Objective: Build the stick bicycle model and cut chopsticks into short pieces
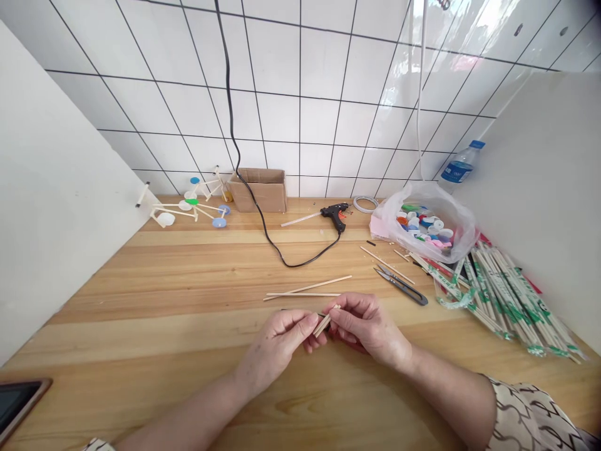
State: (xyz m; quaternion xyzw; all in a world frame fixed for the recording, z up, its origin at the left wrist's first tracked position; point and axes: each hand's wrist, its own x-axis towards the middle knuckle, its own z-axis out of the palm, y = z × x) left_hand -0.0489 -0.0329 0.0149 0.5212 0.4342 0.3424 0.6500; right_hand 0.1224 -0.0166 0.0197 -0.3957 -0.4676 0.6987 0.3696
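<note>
Short pieces of wooden stick [323, 326] are pinched between my two hands, low over the table. My left hand [286, 338] grips their lower left end with thumb and fingers. At the upper right end, my right hand [364, 326] pinches them too; a dark thin piece beside them is partly hidden by the fingers. Just beyond my hands, two long wooden sticks [310, 287] lie crossed on the table. Grey thread snips [401, 285] rest to the right, next to another thin stick [387, 265].
A black glue gun [335, 216] with its cord lies at the back, near a cardboard box [260, 191] and a tape roll [365, 203]. Stick models with bottle caps [192, 202] stand back left. Right are a bag of caps [427, 228], wrapped chopsticks [511, 300] and a bottle [462, 164].
</note>
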